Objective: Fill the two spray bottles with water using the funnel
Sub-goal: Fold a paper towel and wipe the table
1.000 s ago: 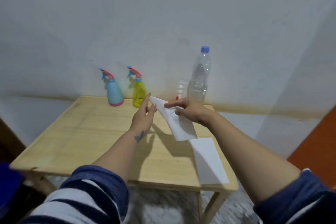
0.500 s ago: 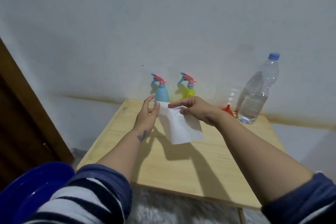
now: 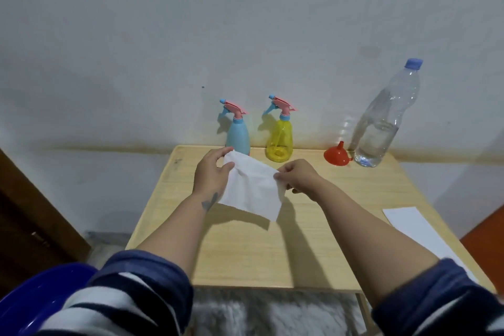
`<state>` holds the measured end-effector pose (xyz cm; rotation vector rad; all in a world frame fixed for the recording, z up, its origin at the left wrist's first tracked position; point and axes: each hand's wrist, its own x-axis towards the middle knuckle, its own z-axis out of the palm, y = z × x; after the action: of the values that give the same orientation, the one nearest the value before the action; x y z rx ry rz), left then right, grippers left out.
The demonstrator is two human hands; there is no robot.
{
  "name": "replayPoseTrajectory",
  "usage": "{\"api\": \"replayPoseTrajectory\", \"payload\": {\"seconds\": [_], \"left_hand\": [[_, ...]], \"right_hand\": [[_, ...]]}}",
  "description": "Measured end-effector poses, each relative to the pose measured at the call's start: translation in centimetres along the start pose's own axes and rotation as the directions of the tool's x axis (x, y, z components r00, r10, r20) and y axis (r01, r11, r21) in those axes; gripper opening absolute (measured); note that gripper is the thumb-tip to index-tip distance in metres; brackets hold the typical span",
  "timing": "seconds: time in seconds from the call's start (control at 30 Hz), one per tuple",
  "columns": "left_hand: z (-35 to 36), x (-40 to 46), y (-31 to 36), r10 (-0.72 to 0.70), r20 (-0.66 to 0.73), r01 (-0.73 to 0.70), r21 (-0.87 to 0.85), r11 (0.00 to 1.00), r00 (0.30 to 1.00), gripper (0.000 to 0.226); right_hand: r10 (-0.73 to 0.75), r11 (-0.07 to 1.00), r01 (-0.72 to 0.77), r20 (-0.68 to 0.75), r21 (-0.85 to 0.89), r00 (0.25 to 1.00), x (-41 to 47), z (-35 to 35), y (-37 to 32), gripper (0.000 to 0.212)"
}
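Plainly, no readable label shows anywhere; both hands, left (image 3: pixel 210 174) and right (image 3: pixel 298 179), pinch a white tissue (image 3: pixel 252 191) above the table (image 3: pixel 313 254); at its far edge stand a blue spray bottle (image 3: pixel 238 135), a yellow spray bottle (image 3: pixel 280 142), an upturned red funnel (image 3: pixel 337 154) and a partly filled water bottle (image 3: pixel 381 123).

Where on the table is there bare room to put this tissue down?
The near middle of the table, in front of the tissue, is bare. So is the left strip beside the left hand. The back edge is crowded: blue spray bottle, yellow spray bottle, funnel, water bottle. White paper covers the right edge.
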<state>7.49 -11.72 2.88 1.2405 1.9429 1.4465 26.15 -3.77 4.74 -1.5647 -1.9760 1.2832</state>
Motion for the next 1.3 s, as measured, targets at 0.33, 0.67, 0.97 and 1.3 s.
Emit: {"api": "replayPoseTrajectory", "payload": {"seconds": [0.33,0.67,0.97,1.3], "left_hand": [[1.4,4.5,-4.5,-0.078,0.119,0.049,0.229,0.972,0.99,0.054],[3.2,8.4,-9.6,-0.261,0.311,0.001,0.641,0.767,0.914,0.067],[4.8,8.9,-10.8,-0.178,0.487,-0.299,0.744,0.597,0.855,0.082],[4.3,9.3,-12.3,-0.38,0.551,-0.394,0.819,0.418,0.743,0.09]], "right_hand": [[0.025,0.981,-0.005,-0.105,0.192,0.994,7.1,2.9,1.1,0.033],[-0.136,0.969,0.127,-0.031,-0.213,0.99,12.6,5.8,4.1,0.042],[-0.289,0.671,0.283,0.11,-0.686,0.951,13.0,5.5,4.7,0.046],[-0.077,0.489,0.344,0.353,-0.802,0.932,14.6,7.0,6.5,0.088]]}}
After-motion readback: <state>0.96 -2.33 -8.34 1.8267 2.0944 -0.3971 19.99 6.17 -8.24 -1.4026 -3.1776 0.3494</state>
